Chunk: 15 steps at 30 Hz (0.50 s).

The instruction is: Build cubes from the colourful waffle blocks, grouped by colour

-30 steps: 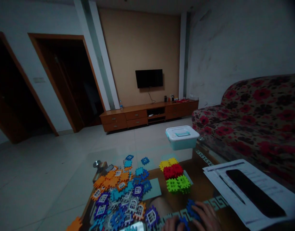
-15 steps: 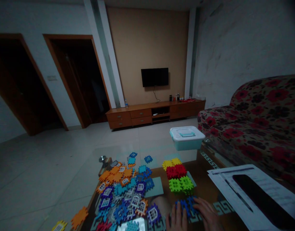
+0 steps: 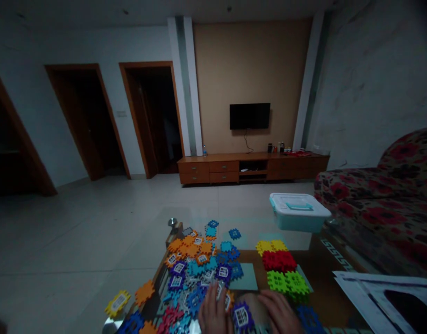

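Note:
My left hand lies over the near part of a loose pile of plastic interlocking tiles, fingers stretched out beside a grey window tile. To its right, a purple tile with a white window sits between my hands. My right hand has its fingers stretched toward the left, just past that purple tile. Both palms are cut off or hidden at the bottom edge. Blue tiles lie to the right of my right hand, below stacks of green, red and yellow tiles.
Orange tiles and others spread over the left of the glass table. A lidded teal box stands at its far right. Papers with a dark phone-like object lie at the right. A patterned sofa is beyond.
The view has swung left. My left hand has moved from the blue tiles to the mixed pile, and my right hand has come off the blue tiles toward the left.

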### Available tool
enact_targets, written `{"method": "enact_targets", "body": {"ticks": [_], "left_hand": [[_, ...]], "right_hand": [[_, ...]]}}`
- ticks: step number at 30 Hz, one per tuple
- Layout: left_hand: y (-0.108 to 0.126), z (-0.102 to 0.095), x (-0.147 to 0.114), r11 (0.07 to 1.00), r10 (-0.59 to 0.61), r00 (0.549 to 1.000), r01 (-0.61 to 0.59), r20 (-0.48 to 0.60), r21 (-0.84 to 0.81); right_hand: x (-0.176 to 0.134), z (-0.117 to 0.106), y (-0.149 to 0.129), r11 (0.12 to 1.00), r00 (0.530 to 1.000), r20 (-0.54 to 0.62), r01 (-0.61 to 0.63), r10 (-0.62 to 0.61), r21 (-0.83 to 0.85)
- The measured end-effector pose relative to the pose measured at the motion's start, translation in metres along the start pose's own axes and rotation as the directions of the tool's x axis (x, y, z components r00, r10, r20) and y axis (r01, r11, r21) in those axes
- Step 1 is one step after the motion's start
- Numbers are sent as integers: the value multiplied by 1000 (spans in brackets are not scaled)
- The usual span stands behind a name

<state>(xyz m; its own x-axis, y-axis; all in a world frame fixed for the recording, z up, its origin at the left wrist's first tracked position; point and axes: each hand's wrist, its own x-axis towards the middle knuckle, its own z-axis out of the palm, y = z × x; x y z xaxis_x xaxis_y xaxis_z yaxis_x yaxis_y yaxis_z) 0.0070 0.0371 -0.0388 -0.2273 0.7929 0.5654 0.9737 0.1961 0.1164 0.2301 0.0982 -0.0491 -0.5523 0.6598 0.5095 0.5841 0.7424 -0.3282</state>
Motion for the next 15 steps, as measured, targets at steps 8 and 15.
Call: {"method": "enact_targets", "body": {"ticks": [8,15], "left_hand": [[-63,-3,12,975,-122,977,85,177,203],[-58,-6,11,944,-217,964,168,150,285]], "right_hand": [[123,30,-38,934,830,428,-322,358,-156],[134,19,-35,925,802,462,-336,379,-176]]}}
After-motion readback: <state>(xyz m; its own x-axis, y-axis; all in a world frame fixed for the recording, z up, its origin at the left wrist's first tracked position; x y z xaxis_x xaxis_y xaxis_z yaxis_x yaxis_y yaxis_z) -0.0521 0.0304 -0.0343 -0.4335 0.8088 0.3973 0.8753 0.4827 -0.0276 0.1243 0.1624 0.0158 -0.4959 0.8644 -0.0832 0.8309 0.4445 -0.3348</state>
